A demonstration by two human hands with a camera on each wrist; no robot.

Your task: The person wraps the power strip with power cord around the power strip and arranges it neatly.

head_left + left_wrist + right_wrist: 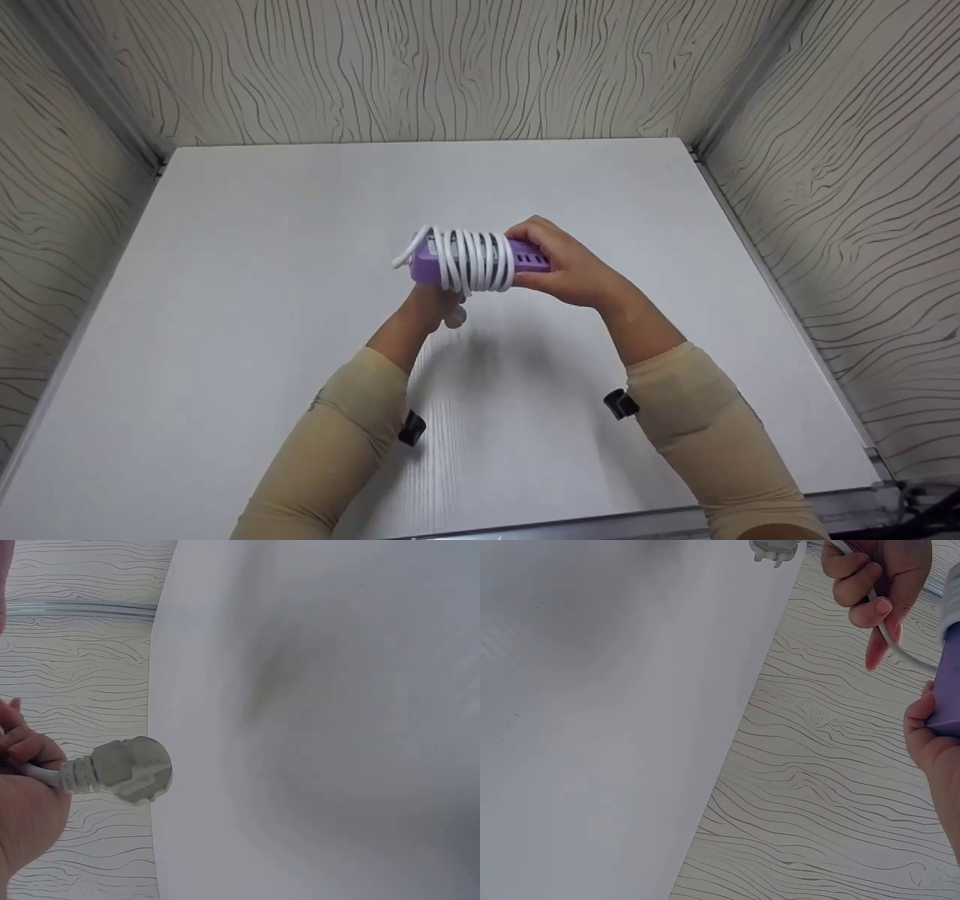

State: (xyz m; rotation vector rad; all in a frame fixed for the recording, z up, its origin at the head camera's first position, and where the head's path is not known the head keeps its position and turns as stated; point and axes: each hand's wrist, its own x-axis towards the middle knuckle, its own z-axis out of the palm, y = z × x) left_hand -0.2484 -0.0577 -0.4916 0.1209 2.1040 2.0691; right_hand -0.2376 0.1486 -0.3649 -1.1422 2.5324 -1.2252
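A purple power strip [426,268] is held up above the white table, with its white cord [476,260] wound round it in several turns. My right hand [566,266] grips the strip's right end, thumb below and fingers over the far side. Beneath the left end is my left hand [433,301], mostly hidden by the strip in the head view. In the right wrist view the left hand [881,581] has its fingers curled round the loose cord. The plug [135,769] sticks out past that hand in the left wrist view.
A white table [262,225] lies under both hands. Wood-grain panels [420,67] enclose it at the back and sides, with a metal rail [600,521] along the front edge. Dark cables [934,510] lie at the lower right corner.
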